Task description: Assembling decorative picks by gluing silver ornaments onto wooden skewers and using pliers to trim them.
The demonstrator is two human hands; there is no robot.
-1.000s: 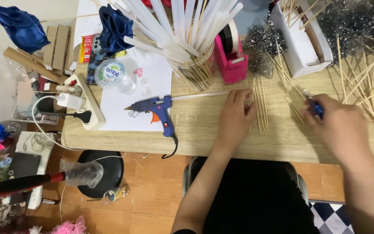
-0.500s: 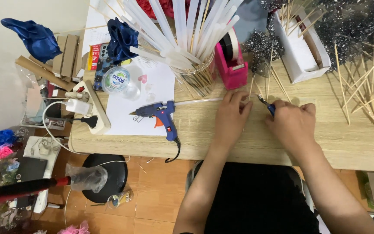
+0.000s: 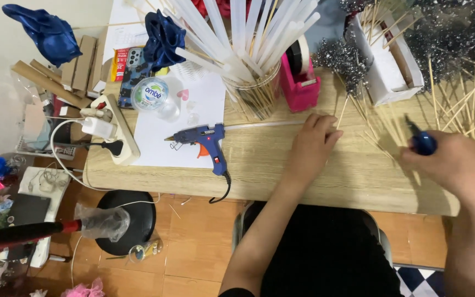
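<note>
Wooden skewers [image 3: 383, 118], thin and pale, loose on the light wooden table [image 3: 259, 170], none visibly bundled or glued yet. Left hand [image 3: 310, 148] flat, fingers spread on the tabletop by them. Right hand [image 3: 454, 165] closed round a blue-handled tool [image 3: 421, 140]. One blue glue gun [image 3: 204, 140] untouched, one pink tape dispenser [image 3: 299, 82], one clear jar of white glue sticks [image 3: 251, 91].

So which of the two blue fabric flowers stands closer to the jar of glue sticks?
The darker navy flower, right beside the jar of glue sticks. The other blue flower sits far off at the left, past the table edge.
</note>
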